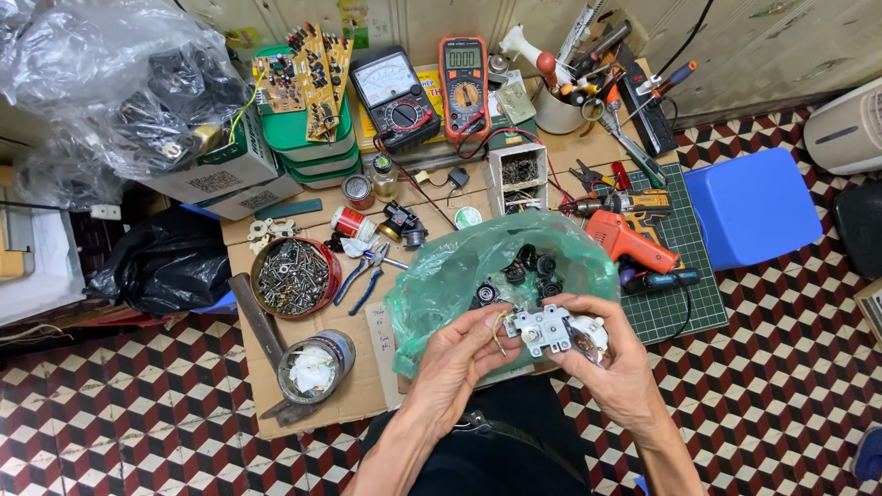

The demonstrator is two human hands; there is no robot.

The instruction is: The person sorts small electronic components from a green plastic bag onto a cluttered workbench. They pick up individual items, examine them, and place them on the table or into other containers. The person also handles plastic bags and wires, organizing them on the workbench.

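Both hands, left hand [459, 354] and right hand [611, 363], have their fingers closed on a small metal switch part [544, 329]. Just beyond the fingers lies a green plastic bag [441, 276] of black knobs [533, 262].

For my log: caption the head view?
Both hands, left hand and right hand, hold a small metal part over a green bag.

Small grey metal-plated switch part [545, 329], hand-held.

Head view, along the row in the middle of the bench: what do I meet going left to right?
Round tin of screws → blue-handled pliers → green plastic bag of black parts → orange power drill → blue stool.
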